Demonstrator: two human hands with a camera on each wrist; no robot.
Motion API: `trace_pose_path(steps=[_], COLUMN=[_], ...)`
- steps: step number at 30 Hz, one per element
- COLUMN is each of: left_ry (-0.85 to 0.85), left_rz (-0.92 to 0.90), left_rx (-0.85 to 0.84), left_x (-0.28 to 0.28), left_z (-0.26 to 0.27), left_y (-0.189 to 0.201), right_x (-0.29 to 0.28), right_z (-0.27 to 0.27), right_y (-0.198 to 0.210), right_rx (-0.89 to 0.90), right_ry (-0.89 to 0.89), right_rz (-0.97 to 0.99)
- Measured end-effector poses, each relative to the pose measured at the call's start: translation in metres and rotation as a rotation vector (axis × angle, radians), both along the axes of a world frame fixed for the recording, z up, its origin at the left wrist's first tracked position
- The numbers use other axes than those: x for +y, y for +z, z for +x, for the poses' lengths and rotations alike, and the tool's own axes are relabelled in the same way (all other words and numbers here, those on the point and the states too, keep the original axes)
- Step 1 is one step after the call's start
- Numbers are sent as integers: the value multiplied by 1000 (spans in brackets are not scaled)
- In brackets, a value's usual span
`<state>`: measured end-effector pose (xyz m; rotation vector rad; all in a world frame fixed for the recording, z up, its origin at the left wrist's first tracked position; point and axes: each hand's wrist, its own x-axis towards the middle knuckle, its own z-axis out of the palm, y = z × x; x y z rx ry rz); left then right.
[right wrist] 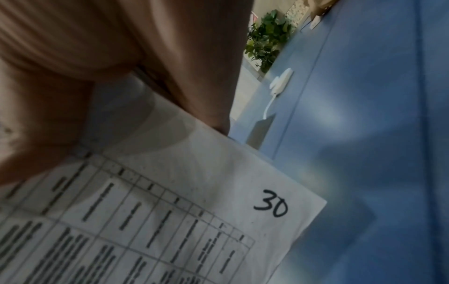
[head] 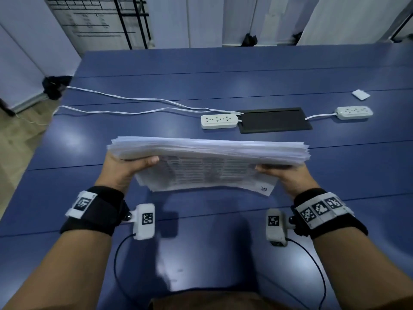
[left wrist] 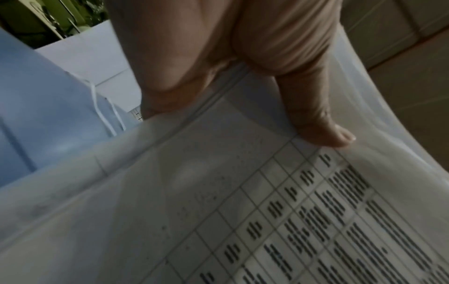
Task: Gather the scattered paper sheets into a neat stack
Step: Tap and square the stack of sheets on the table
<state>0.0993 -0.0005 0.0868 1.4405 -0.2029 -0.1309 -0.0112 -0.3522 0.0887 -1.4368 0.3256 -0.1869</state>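
Note:
A thick stack of white paper sheets printed with tables stands on its long edge on the blue table, tilted toward me. My left hand grips its left end, thumb on the printed face. My right hand grips the right end. The upper edges are slightly fanned. In the right wrist view the front sheet bears a handwritten "30" in its corner. The left wrist view shows the printed sheet bending under the thumb.
Two white power strips flank a black cable hatch behind the stack, with white cords running off the left edge. A small white card lies far right.

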Motion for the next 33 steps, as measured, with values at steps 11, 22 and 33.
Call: trace_pose_path(steps=[11,22,33], left_ry=[86,113,584], left_rz=[20,114,-87], left_rx=[153,266,-149], left_x=[-20,-19,-55], left_z=[-14,-19,-40], left_y=[-34,-50,28], right_x=[13,13,58], right_z=[2,0,4], right_y=[-20,-26,42], right_rx=[90,111,-392], right_ry=[-17,-68,-377], right_rz=[18,1,-152])
